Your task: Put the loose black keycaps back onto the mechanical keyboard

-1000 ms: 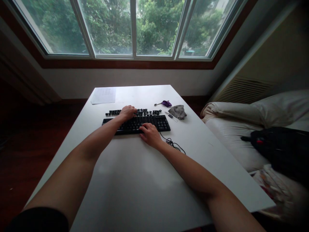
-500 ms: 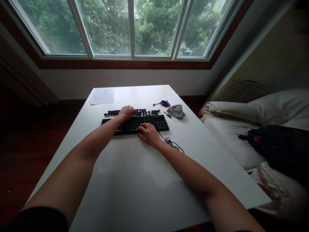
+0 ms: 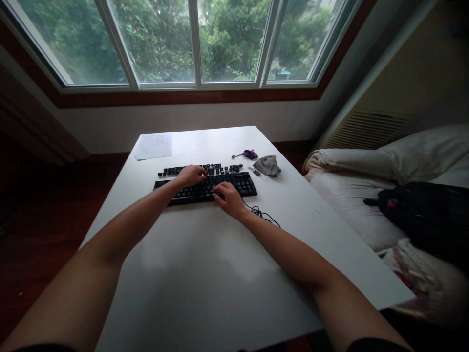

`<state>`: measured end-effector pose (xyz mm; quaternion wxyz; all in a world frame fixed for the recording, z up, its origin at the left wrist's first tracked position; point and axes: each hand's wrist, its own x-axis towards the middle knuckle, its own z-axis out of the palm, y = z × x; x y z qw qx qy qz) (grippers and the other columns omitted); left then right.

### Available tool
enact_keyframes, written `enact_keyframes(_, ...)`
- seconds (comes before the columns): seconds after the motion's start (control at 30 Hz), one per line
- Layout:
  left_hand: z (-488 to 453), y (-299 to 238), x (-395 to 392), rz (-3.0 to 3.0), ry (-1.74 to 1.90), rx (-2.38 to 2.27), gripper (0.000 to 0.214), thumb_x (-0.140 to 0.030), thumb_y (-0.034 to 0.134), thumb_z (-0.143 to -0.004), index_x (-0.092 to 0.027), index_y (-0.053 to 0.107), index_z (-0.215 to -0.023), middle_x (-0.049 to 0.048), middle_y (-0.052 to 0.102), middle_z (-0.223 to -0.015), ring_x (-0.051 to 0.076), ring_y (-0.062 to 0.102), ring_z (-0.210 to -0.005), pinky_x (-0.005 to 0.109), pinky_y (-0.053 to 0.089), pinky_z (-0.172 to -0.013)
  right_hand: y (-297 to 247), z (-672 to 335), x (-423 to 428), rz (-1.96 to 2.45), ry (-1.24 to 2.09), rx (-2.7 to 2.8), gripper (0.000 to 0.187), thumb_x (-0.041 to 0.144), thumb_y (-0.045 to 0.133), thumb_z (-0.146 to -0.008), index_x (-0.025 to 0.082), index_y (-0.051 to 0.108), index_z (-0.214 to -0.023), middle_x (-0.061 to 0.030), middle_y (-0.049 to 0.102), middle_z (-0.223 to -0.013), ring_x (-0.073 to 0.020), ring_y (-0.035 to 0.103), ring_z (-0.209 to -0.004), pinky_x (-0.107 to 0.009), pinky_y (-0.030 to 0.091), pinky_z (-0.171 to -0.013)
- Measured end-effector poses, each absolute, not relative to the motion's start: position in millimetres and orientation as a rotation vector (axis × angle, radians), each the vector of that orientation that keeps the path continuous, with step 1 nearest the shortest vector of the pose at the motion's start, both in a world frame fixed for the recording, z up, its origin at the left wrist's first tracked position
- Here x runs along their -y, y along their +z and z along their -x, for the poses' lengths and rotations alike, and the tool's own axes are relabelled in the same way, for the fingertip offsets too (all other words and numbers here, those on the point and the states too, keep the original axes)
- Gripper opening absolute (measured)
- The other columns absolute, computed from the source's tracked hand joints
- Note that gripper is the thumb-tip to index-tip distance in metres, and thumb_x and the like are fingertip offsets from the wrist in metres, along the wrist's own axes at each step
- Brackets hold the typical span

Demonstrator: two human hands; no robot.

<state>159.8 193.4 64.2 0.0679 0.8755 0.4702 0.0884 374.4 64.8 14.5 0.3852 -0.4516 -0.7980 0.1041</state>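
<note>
The left hand (image 3: 191, 175) curls its grip over the far edge of the keyboard (image 3: 245, 185) — I cannot tell whether it pinches anything. The right hand (image 3: 230, 198) lies loose, unclenched, fingertips steadying the keys. The keyboard sits mid-bench (image 3: 220, 274) — loose keycaps (image 3: 170, 171) are lined up just behind, handy.

I am finding nothing readable: marks on the paper sheet (image 3: 154, 145) at upper left and legends on the keyboard (image 3: 190, 191) are showing too small.

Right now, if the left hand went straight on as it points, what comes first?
Likely the row of loose keycaps behind the keyboard, close ahead of the left hand; depth is unclear.
</note>
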Motion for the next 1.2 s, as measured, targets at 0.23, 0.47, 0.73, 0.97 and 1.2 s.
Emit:
enact_keyframes(0.23, -165, 58, -187, -2.429, 0.248, -1.311, 0.024, -0.032, 0.064, -0.084, -0.023, 0.079, -0.099, 0.0006, 0.079, -0.094, 0.018, 0.07, -0.086, 0.025, 0.049, -0.074, 13, -377, -68, 1.166, 0.323, 1.951, 0.01, 0.023, 0.06, -0.093, 0.022, 0.069, -0.098, -0.0064, 0.065, -0.102, -0.0229, 0.058, -0.103, -0.037, 0.046, -0.095)
enact_keyframes(0.47, -169, 59, -183, -2.497, 0.202, -1.329, 0.023, -0.031, 0.064, -0.083, -0.024, 0.079, -0.098, -0.0005, 0.078, -0.092, 0.017, 0.069, -0.082, 0.024, 0.048, -0.07, 13, -376, -67, 1.189, 0.308, 1.964, 0.01, 0.023, 0.061, -0.093, 0.023, 0.07, -0.098, -0.0063, 0.065, -0.103, -0.0227, 0.058, -0.103, -0.038, 0.046, -0.095)
enact_keyframes(0.73, -172, 65, -181, -2.674, 0.114, -1.317, 0.021, -0.03, 0.063, -0.083, -0.026, 0.079, -0.097, 0.001, 0.077, -0.092, 0.019, 0.069, -0.084, 0.027, 0.047, -0.071, 12, -376, -68, 1.177, 0.311, 1.966, 0.009, 0.023, 0.062, -0.092, 0.022, 0.07, -0.097, -0.0063, 0.065, -0.102, -0.0226, 0.058, -0.102, -0.037, 0.046, -0.094)
enact_keyframes(0.97, -176, 70, -169, -2.728, 0.093, -1.343, 0.019, -0.03, 0.064, -0.084, -0.028, 0.078, -0.096, 0.0013, 0.077, -0.095, 0.02, 0.069, -0.09, 0.027, 0.049, -0.079, 11, -376, -69, 1.184, 0.295, 1.98, 0.01, 0.022, 0.062, -0.092, 0.023, 0.07, -0.097, -0.0061, 0.065, -0.102, -0.0224, 0.058, -0.101, -0.037, 0.046, -0.093)
enact_keyframes(1.2, -180, 74, -162, -2.761, 0.06, -1.419, 0.019, -0.03, 0.063, -0.086, -0.027, 0.077, -0.097, 0.0032, 0.076, -0.099, 0.023, 0.07, -0.094, 0.029, 0.05, -0.077, 12, -376, -68, 1.168, 0.29, 1.973, 0.009, 0.023, 0.062, -0.092, 0.023, 0.07, -0.096, -0.006, 0.065, -0.102, -0.0223, 0.058, -0.101, -0.037, 0.046, -0.093)
